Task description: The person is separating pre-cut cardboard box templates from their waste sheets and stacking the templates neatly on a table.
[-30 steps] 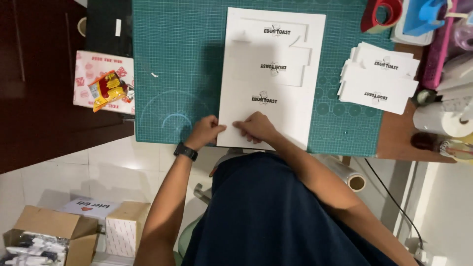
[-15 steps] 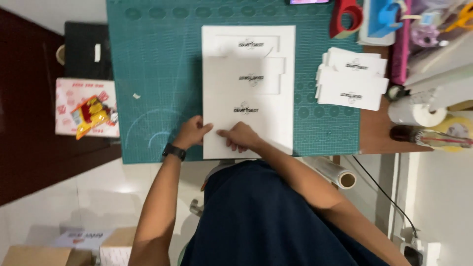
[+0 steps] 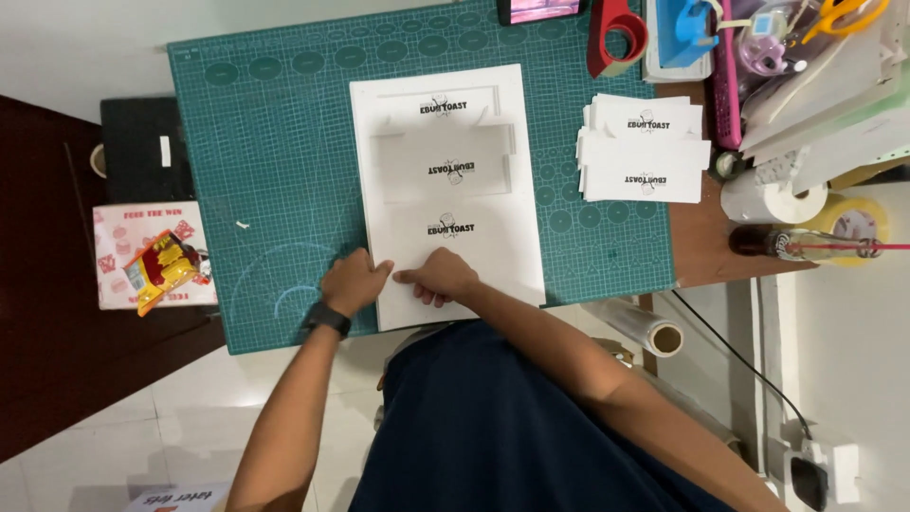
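In the head view, the left hand (image 3: 353,282) lies on the near left corner of the white printed sheet (image 3: 455,204). Its fingers (image 3: 377,272) are curled and press down; I cannot tell if they pinch the edge or only rest on it. The right hand (image 3: 444,277) is just beside it, touching the same sheet, with the index finger stretched toward the left hand and the other fingers folded under. It seems to hold nothing, only to press on the paper.

The sheet lies flat on the green cutting mat (image 3: 265,171) and runs away from the fingertips toward the far edge of the table. Its near edge is under both hands and reaches the near border of the mat.

What could go wrong: both hands push at one corner only, so the far part of the sheet is free. In my judgement a sideways push could turn it on the mat, or bend the near edge. To the right of the right hand, well apart, is a stack of small white cards (image 3: 645,150). Beyond them, a tape roll (image 3: 763,197) and a bottle (image 3: 796,244) stand near the mat; a wide move of the right elbow could knock them.
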